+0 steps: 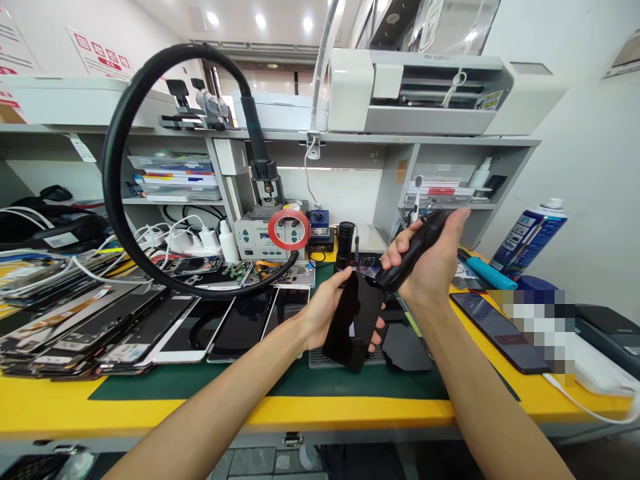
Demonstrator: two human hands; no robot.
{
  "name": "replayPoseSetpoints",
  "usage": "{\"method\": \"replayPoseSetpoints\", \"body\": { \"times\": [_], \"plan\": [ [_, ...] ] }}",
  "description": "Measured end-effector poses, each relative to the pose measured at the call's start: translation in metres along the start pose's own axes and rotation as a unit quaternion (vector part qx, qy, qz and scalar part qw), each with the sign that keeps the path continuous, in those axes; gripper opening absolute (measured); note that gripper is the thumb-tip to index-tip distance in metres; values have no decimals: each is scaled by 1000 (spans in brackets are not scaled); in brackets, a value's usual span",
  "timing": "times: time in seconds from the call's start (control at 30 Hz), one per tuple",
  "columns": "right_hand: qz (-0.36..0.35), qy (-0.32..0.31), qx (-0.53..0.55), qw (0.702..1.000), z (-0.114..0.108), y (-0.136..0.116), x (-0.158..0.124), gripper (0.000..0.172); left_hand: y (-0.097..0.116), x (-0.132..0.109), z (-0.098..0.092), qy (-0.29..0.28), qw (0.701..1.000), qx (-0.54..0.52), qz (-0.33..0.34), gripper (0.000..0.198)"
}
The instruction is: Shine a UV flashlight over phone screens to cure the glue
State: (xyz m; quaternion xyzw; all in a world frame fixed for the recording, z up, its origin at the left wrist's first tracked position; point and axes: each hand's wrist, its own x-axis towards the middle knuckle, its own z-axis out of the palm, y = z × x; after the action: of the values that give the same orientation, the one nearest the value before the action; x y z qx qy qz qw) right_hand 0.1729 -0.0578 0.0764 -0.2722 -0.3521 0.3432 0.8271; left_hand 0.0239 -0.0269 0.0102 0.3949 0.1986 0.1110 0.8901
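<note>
My left hand (320, 310) grips a glossy black phone screen (354, 327) by its edges, thumb at the top and fingertips on the right side. The screen is tilted up above the mat. My right hand (433, 270) is wrapped round the thick grip of a black handheld tool (414, 248). Its lower end points at the upper right edge of the screen; whether the tip touches cannot be made out. Below, a second dark phone panel (407, 350) with a notched edge lies on a grey perforated pad (320, 359).
Several phone and tablet screens (245, 323) lie left on the green mat (200, 383). A black hose (113, 167) loops from a grey repair station (247, 237), near red tape (289, 230). To the right are a phone (500, 330) and a spray can (530, 237).
</note>
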Motion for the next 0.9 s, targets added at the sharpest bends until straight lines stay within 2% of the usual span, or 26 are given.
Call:
{"method": "replayPoseSetpoints", "body": {
  "times": [0.2,0.4,0.63,0.8,0.9],
  "plan": [
    [69,6,40,997,-6,-3,4,61,0,0,0,-20,1000,-6,-1,78],
    [64,-12,55,996,-6,-4,4,62,0,-1,1,-19,1000,-3,2,78],
    [143,-126,64,980,-11,-11,6,65,0,0,3,5,1000,5,3,78],
    [154,-227,50,960,-10,-13,1,65,0,-1,5,16,1000,10,10,78],
    [149,-274,29,950,-11,-13,-1,73,-1,-2,7,13,1000,13,18,78]
  ]
}}
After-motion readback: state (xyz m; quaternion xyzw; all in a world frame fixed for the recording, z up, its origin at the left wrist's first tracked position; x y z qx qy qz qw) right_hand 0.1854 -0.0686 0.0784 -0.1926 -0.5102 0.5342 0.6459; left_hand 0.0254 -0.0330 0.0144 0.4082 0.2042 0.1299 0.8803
